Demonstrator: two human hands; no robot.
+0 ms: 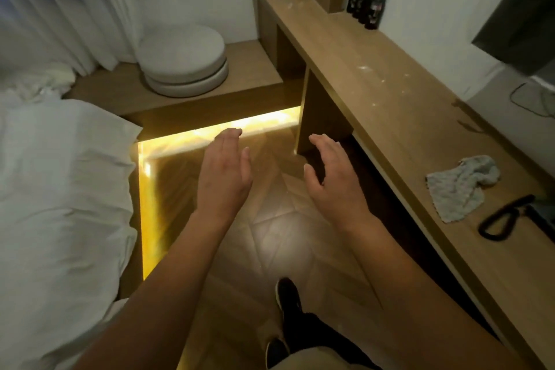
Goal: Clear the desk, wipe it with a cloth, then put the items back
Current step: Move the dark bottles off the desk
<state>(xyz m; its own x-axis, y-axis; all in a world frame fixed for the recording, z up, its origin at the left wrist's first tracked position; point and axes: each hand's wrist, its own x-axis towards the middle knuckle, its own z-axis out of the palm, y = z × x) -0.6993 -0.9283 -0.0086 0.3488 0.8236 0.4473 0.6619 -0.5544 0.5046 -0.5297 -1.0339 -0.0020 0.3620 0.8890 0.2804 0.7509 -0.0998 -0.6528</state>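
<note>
Both hands' fingers hang straight and empty, the crumpled cloth on the table lying rightward of them, nearer the right hand.

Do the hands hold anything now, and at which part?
Nothing. The left hand and right hand are open above the floor; the cloth lies untouched on the desk.

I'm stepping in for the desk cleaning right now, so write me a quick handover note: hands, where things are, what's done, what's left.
Left hand and right hand: both open, empty, held over the floor beside the desk.
Cloth: crumpled on the desk, to the right.
Four dark bottles stand at the desk's far end; a black cable lies near the cloth.
Pale smudges show on the desktop, so wiping looks unfinished.
Left: clear bottles and cable, wipe, put them back.
</note>
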